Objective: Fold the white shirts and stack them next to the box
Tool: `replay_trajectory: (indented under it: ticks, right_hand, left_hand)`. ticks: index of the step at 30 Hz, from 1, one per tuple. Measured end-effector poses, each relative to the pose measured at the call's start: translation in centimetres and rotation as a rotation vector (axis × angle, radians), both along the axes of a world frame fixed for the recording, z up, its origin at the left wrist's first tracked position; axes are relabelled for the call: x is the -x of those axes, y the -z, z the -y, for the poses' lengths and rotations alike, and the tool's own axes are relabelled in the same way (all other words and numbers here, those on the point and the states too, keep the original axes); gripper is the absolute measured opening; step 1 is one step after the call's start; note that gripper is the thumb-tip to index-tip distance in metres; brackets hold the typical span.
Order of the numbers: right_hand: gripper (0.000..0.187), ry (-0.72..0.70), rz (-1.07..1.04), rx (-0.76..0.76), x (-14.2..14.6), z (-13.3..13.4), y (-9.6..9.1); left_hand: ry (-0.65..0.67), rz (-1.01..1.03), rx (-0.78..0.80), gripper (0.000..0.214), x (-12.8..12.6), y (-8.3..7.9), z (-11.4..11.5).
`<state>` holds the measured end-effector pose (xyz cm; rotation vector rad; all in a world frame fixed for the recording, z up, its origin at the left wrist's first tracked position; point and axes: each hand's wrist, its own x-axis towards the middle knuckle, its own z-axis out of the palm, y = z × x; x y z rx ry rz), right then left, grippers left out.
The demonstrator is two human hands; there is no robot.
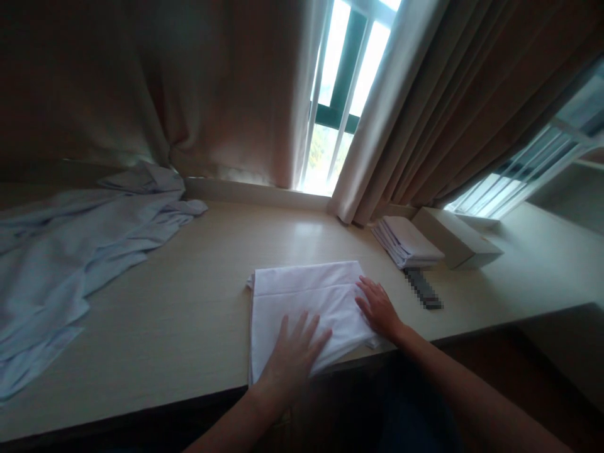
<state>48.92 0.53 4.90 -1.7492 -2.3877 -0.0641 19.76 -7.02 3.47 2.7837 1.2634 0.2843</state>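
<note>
A folded white cloth (302,283), perhaps a garment, lies flat on the table in front of me, its near edge at the table's front edge. My left hand (297,352) is over its lower middle with the fingers spread, slightly blurred. At the cloth's right side my right hand (380,308) rests with its fingers stretched out on the fabric. Small creases run across the cloth near the right fingers. Neither hand grips anything.
Crumpled white cloth (94,239) covers the table's left side. Toward the right are a stack of folded white cloths (408,242), a pale box (455,239) and a dark, pixelated object (425,289). Curtains (396,126) hang along the window behind the table (189,327).
</note>
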Motion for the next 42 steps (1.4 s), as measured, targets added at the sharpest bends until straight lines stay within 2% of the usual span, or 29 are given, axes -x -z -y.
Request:
replay_trajectory:
  ticks: [4,5,7,12,14,17,21,24,26,28,31,34,37,39,42]
  right_hand:
    - [0.07,-0.193,0.063,0.122,-2.5,7.4,-0.1]
    - [0.077,-0.21,0.076,0.131,-2.8,8.8,0.2]
    - [0.08,-0.196,0.099,0.101,-3.2,10.6,1.2]
    - [0.067,-0.115,0.144,-0.063,-3.2,10.9,3.3]
    - [0.059,-0.112,0.13,-0.103,-3.1,11.0,3.2]
    - [0.045,-0.14,0.082,-0.139,-3.0,11.6,2.5]
    - [0.029,-0.214,-0.016,-0.174,-3.0,12.8,2.1]
    - [0.028,-0.273,-0.179,-0.192,-3.2,13.7,1.7]
    - [0.034,-0.304,-0.312,-0.176,-3.2,14.1,0.8]
    - [0.04,-0.303,-0.46,-0.137,-3.1,13.9,-0.7]
    - [0.033,-0.211,-0.719,-0.061,-2.7,12.3,-4.1]
    - [0.015,-0.105,-0.925,0.017,-2.2,9.7,-8.6]
    - [0.026,-0.032,-1.056,0.035,-1.9,7.3,-13.1]
    - [0.03,-0.006,-1.076,0.086,-1.9,5.9,-15.4]
    - [0.034,-0.03,-1.053,0.25,-2.2,3.6,-16.9]
  left_hand:
    - [0.033,0.002,-0.004,0.067,0.6,0.3,0.3]
    - [0.037,0.004,-0.016,0.067,0.7,0.4,0.4]
    - [0.034,0.006,-0.067,0.068,0.8,0.8,0.7]
    - [-0.068,-0.003,-0.229,0.07,0.9,2.5,2.2]
    - [-0.116,-0.034,-0.296,0.075,1.3,3.2,2.9]
    - [-0.121,-0.088,-0.363,0.076,2.5,3.7,4.1]
    - [-0.059,-0.12,-0.402,0.065,4.8,3.6,5.8]
    - [-0.062,-0.118,-0.406,0.062,6.6,2.8,6.8]
    - [-0.111,-0.092,-0.331,0.061,7.6,1.4,7.0]
    - [-0.174,-0.048,-0.174,0.063,8.3,-0.9,6.7]
    - [-0.23,0.064,0.103,0.061,8.5,-6.3,5.3]
    - [-0.195,0.243,0.315,0.045,8.2,-12.2,3.1]
    - [-0.152,0.42,0.586,0.038,8.2,-16.9,0.9]
    - [-0.175,0.501,0.799,0.041,8.5,-18.8,-0.3]
    - [-0.245,0.582,1.037,0.046,9.1,-19.8,-2.1]
